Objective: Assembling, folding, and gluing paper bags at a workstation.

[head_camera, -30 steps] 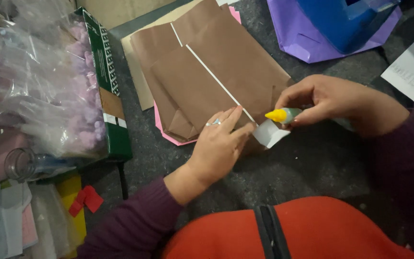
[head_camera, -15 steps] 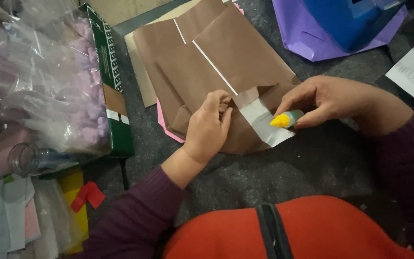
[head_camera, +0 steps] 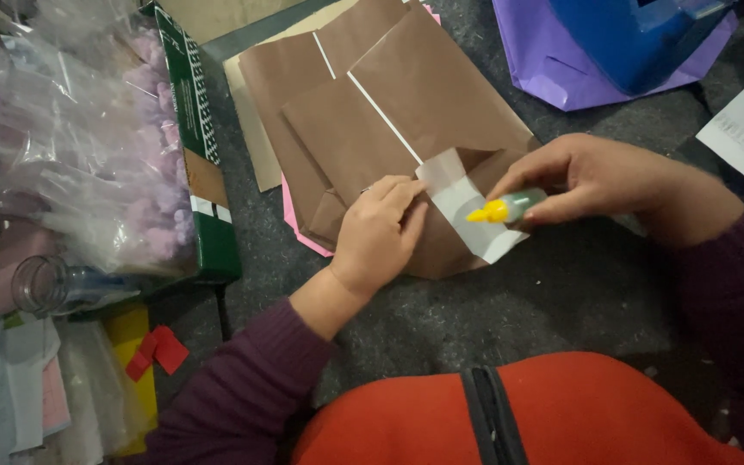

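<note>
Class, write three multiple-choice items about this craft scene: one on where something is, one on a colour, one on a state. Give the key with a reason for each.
1. Where is the glue bottle?
A. in the right hand
B. in the green box
C. on the purple paper

2. What colour is the bottle's nozzle?
A. red
B. yellow
C. blue

3. How is the white flap of the brown paper bag?
A. torn off
B. rolled up
C. pressed flat by the left hand

Key: A, its fingers grip the bottle; B, the tip shows yellow; C, the fingers rest on the flap's edge.
</note>
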